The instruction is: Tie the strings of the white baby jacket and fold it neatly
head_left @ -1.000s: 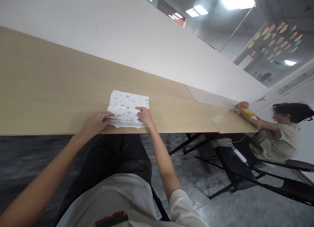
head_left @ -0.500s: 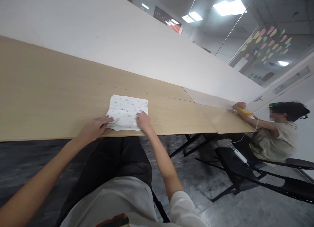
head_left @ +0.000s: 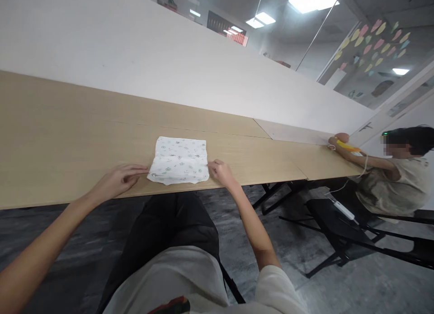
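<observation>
A white cloth with a small printed pattern lies folded into a rough square near the table's front edge, its lower border wavy. Along its left edge, my left hand is open, fingers stretched out and their tips at the cloth's side. My right hand is at the right edge, its fingers curled together with the tips at the cloth's border; the exact grip there is small and partly hidden.
The long wooden table runs along a white wall. On the right a co-worker sits with arms on the table, near a yellow and orange object. A black folding chair carries a white power strip.
Both hands have moved outward from on top of the cloth to its left and right edges. The cloth lies flatter, more of it uncovered. The view has shifted slightly.
</observation>
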A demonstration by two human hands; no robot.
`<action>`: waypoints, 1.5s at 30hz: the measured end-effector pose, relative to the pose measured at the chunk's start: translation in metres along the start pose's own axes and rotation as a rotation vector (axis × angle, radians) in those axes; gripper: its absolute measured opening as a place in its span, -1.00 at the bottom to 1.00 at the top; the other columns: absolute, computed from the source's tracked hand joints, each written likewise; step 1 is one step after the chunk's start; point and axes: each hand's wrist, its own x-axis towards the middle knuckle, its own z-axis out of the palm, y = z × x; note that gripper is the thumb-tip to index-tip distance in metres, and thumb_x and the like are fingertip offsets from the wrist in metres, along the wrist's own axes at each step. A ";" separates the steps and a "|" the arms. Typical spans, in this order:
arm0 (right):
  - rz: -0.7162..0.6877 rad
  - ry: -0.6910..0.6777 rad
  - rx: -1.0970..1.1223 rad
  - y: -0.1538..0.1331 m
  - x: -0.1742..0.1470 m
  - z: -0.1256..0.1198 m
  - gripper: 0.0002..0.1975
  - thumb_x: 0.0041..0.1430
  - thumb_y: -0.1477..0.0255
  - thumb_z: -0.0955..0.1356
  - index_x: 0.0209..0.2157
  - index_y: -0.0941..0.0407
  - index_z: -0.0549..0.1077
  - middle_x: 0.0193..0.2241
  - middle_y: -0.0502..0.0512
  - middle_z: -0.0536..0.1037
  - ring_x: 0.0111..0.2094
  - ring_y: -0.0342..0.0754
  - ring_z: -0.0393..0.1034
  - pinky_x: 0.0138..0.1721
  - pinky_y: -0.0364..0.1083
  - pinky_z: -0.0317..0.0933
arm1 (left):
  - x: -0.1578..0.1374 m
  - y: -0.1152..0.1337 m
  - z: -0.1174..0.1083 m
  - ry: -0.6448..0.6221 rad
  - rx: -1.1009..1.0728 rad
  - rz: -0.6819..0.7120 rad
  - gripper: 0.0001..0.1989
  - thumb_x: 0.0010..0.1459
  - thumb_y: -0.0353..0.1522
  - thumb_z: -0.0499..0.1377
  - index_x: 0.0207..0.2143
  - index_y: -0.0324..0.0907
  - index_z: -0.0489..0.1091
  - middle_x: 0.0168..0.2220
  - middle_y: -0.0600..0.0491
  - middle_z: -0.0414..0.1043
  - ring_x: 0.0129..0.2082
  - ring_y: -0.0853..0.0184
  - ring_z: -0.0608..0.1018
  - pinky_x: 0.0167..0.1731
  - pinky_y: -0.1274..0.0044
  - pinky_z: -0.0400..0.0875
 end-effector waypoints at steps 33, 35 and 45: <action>-0.196 -0.005 0.259 0.008 -0.011 0.016 -0.74 0.31 0.56 0.26 -0.10 0.16 0.57 0.03 0.27 0.51 0.09 0.01 0.37 0.17 0.04 0.20 | 0.016 0.025 0.013 -0.058 0.152 0.075 -0.45 0.25 0.00 -0.19 -0.18 -0.13 0.44 -0.08 -0.12 0.54 -0.05 0.12 0.53 0.06 0.30 0.34; -0.173 -0.012 0.324 0.005 -0.011 0.011 -0.75 0.32 0.54 0.26 -0.11 0.15 0.56 0.02 0.26 0.54 0.08 0.01 0.39 0.18 0.03 0.19 | 0.015 0.027 0.011 -0.057 0.163 0.093 -0.47 0.26 -0.02 -0.19 -0.17 -0.13 0.43 -0.04 -0.12 0.54 -0.01 0.12 0.51 0.10 0.30 0.31; 0.089 0.088 0.718 0.001 -0.001 -0.003 -0.77 0.23 0.37 0.28 -0.42 0.14 0.49 -0.39 0.05 0.57 -0.28 -0.03 0.42 -0.16 -0.12 0.24 | 0.015 0.042 -0.007 -0.136 -0.053 -0.042 -0.38 0.24 0.10 -0.17 -0.20 -0.17 0.43 -0.17 -0.07 0.56 -0.19 0.14 0.54 -0.09 0.41 0.40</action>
